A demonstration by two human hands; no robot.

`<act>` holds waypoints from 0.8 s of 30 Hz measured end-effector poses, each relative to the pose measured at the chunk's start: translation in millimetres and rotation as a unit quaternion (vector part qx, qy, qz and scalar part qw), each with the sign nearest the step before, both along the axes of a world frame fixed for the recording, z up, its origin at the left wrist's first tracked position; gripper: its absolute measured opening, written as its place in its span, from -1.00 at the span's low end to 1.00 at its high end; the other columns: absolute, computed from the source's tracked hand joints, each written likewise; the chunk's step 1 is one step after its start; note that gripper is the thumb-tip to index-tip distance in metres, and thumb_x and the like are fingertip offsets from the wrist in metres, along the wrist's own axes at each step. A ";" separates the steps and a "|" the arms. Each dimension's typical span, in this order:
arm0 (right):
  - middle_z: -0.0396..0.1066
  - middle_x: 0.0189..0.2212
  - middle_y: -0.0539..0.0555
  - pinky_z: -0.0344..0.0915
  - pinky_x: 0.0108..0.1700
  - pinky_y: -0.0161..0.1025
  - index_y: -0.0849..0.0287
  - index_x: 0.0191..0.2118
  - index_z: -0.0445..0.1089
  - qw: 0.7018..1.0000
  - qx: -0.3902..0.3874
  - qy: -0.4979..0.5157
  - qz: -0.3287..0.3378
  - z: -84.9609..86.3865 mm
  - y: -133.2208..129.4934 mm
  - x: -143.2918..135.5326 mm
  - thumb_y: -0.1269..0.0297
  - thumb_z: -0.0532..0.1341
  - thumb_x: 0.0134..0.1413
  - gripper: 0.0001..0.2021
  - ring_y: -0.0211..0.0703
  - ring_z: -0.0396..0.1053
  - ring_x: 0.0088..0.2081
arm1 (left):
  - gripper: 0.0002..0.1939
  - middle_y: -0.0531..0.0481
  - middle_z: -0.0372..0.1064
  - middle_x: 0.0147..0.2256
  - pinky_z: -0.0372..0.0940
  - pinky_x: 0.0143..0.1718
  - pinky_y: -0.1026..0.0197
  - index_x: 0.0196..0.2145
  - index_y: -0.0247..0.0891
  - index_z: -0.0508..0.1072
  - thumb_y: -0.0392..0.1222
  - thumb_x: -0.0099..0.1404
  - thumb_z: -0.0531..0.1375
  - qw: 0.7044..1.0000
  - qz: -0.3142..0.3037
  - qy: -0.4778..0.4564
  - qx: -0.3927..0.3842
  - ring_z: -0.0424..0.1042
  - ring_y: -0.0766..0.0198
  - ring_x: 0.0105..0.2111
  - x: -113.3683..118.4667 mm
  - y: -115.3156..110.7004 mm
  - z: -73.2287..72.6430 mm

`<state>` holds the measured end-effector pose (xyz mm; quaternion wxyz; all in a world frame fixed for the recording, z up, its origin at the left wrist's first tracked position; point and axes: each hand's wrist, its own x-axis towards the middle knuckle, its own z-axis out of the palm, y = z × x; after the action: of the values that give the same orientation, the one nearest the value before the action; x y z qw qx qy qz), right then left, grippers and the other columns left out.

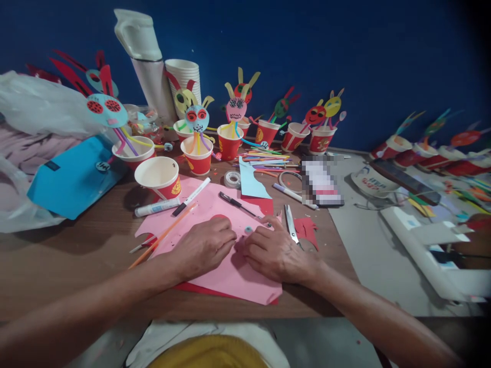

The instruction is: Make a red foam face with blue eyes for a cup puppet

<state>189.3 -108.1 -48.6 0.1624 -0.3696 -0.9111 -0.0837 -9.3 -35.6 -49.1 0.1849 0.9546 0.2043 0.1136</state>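
Both of my hands rest low over a sheet of pink paper (245,276), knuckles up, with a narrow gap between them. My left hand (207,241) is closed with its fingertips pinched together; a red paper disc (221,217) shows at its far side. My right hand (274,251) is closed too, its fingers curled toward the left one. Whatever sits between the fingertips is too small or hidden to name. A small pale blue disc (248,230) lies just beyond the gap. Past the hands lies a black pen (233,202). Scissors (291,225) lie right of my right hand.
An open paper cup (157,174) stands behind two markers (156,207). Several cups with paper faces, such as a pink one (236,109), line the back. Coloured sticks (268,159), a tape roll (232,179), a phone (321,181) and blue card (76,179) lie around.
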 end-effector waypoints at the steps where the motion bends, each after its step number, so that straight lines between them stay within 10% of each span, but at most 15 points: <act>1: 0.38 -0.53 0.00 0.03 0.01 -0.01 0.16 -0.42 0.34 1.000 -0.012 0.014 0.008 1.4 0.1 0.9 0.36 0.09 0.15 -0.84 -0.22 0.26 -0.41 | -0.75 -0.04 0.25 -0.39 0.19 -0.32 0.26 -0.44 -0.32 0.40 -0.34 0.32 -0.02 1.000 0.000 -0.001 0.001 0.27 0.29 -0.35 -0.1 0.2 -0.4; 11: 0.47 -0.42 -0.02 0.06 -0.07 -0.16 0.15 -0.32 0.39 0.973 -0.104 0.190 -0.079 -0.9 7.3 19.3 0.38 0.12 0.15 -0.90 -0.26 0.36 -0.36 | -0.75 -0.05 0.27 -0.37 0.23 -0.28 0.25 -0.40 -0.29 0.41 -0.32 0.32 -0.03 1.000 0.000 -0.012 0.011 0.28 0.26 -0.32 -0.8 0.3 -0.9; 18: 0.44 -0.40 0.06 0.02 -0.19 -0.19 0.14 -0.29 0.47 0.975 -0.053 0.117 -0.179 -10.4 13.5 17.0 0.35 0.10 0.20 -0.82 -0.20 0.31 -0.32 | -0.72 -0.05 0.22 -0.35 0.21 -0.35 0.26 -0.12 -0.20 0.42 -0.34 0.29 0.01 0.999 -0.011 -0.038 0.002 0.24 0.27 -0.35 1.4 -7.6 4.0; 24: 0.36 -0.41 0.06 -0.02 -0.19 -0.18 0.08 -0.21 0.47 0.980 -0.056 0.034 -0.188 -7.8 12.8 12.5 0.40 0.12 0.18 -0.81 -0.17 0.24 -0.32 | -0.79 -0.07 0.21 -0.38 0.12 -0.44 0.23 -0.35 -0.28 0.46 -0.36 0.26 0.02 0.997 -0.052 -0.017 0.057 0.18 0.25 -0.39 3.9 -14.0 7.1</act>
<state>201.8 -95.3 -56.4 0.1537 -0.5458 -0.8222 -0.0490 -5.5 -49.6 -42.0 0.1393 0.9708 0.1443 0.1312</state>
